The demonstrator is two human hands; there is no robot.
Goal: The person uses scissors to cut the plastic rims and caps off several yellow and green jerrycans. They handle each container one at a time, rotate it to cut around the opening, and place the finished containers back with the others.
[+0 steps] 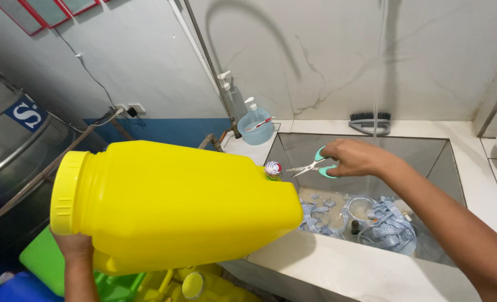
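Left hand grips the yellow jug, tilted over the sink edge. Right hand closed on scissors, blades at the jug's sealed spout cap. Advise steady support, tips angled away from fingers.

Left hand grips from below; right hand extended (fingers curled).

The yellow water jug hides most of the left hand, fingers out of sight. Its small sealed spout cap is too tiny to read. Right forearm runs off the bottom-right corner. The sink's tangled blue-white seal strips blur together.
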